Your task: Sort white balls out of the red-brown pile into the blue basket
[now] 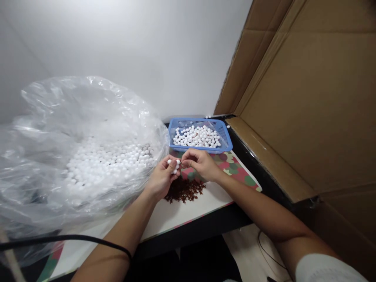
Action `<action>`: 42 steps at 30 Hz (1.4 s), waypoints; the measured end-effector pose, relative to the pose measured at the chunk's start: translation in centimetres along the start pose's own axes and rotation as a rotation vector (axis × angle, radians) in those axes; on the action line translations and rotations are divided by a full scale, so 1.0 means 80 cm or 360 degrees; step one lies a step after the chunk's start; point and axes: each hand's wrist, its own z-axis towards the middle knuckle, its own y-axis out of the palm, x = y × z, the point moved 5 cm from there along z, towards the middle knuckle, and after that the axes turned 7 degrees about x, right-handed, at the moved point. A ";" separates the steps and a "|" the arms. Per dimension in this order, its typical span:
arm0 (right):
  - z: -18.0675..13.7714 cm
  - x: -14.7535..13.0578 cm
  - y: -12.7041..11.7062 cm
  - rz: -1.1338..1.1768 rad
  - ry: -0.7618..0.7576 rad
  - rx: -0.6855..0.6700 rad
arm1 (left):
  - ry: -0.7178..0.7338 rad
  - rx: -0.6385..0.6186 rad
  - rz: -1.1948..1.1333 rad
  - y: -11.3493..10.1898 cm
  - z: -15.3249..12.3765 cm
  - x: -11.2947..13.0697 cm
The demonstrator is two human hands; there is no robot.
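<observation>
Several small white balls (175,171) are gripped in the curled fingers of my left hand (163,176). Right beside it, my right hand (201,162) is pinched close to those balls; whatever lies between its fingertips is too small to make out. Beneath both hands is a pile of small reddish-brown pieces (185,190) on a patterned sheet (216,192). Behind the hands stands a blue perforated basket (229,143) with many white balls in it.
A large clear plastic bag (96,94) full of white balls takes up the left side. Brown cardboard (308,98) stands along the right. A few loose balls lie behind and beside the basket. A black cable (67,237) crosses by my left forearm.
</observation>
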 end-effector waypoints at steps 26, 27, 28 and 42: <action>-0.009 -0.007 0.010 -0.0261 -0.0108 0.0277 | 0.0122 -0.0009 0.0062 0.003 -0.007 -0.002; -0.009 -0.007 0.010 -0.0263 -0.0109 0.0264 | 0.0115 -0.0008 0.0061 0.004 -0.007 -0.002; -0.009 -0.009 0.010 -0.0276 -0.0129 0.0246 | 0.0104 -0.0007 0.0049 0.004 -0.007 -0.001; 0.004 0.029 0.002 -0.0021 0.0321 -0.0153 | -0.0161 0.0193 -0.0195 -0.013 -0.001 0.018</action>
